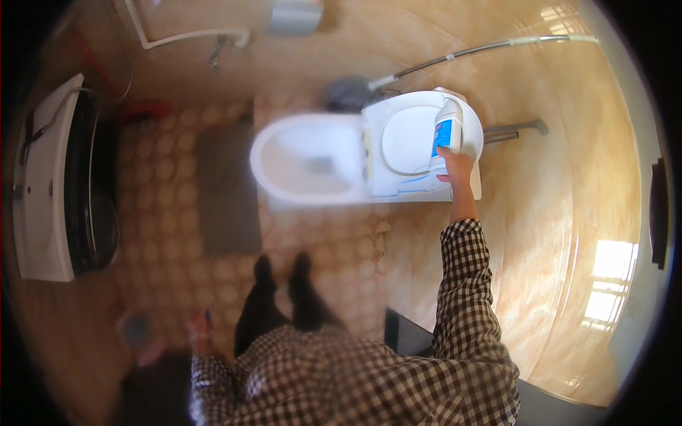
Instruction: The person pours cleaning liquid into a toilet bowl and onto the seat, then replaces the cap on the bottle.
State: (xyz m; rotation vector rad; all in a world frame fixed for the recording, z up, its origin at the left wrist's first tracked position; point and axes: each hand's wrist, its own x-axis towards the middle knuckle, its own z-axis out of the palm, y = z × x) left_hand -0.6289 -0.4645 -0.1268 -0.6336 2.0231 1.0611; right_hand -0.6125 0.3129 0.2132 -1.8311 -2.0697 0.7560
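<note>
My right hand [456,167] is closed round the lower part of a white plastic bottle [447,117] with a blue label. The bottle is in front of the raised seat and lid [408,145] of the white toilet [270,160]; whether it touches them I cannot tell. Low on the left, by my side, my left hand [201,328] holds a small blue thing [208,317] between its fingers, too blurred to name. The toilet bowl lies open to the left of the lid.
A white washbasin [50,184] stands at the far left, a dark round-doored appliance beside it. A grey mat [229,188] lies on the patterned floor. Behind the toilet are a dark rounded object [349,94] and a hose [462,53] along the wall. A grey bar [522,128] sticks out on the right.
</note>
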